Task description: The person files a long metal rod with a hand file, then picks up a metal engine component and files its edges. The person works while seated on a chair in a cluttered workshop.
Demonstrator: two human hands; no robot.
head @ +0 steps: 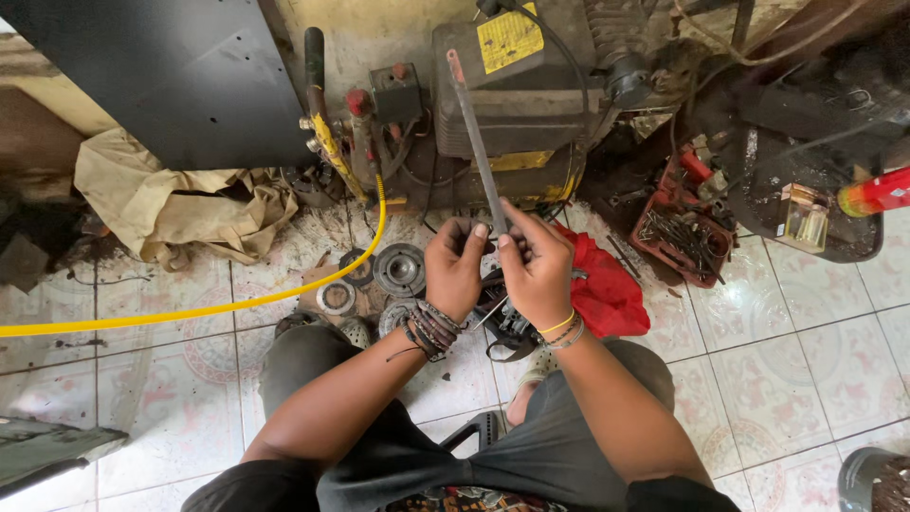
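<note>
Gripping a long flat metal file (479, 142) with both hands, person squats on tiled floor (787, 322), knees spread, head view looking down. Left hand (453, 270) closed, fingers curled around something small at the file's lower end; can't tell what the part is, hidden by fingers. Right hand (536, 268) closed too, thumb and fingertips pinching the file near its base, just beside the left hand, the two hands touching or nearly so. File runs up and slightly left from the hands, tilted, reddish tip toward the grimy compressor-like machine (512, 104) against the wall. Left wrist carries a stack of dark bracelets (431, 329), right wrist a yellow band (559, 324) plus dark ones. Red rag (607, 289) lies on floor right under and beside the right hand. Round metal discs and rings (398, 268) sit on floor left of the hands, near left knee. Yellow hose (190, 311) curves from the machine across floor to left edge. Red tray of screws and bits (682, 237) sits to the right, well apart from hands. Beige cloth (161, 204) crumpled at left by the wall.
</note>
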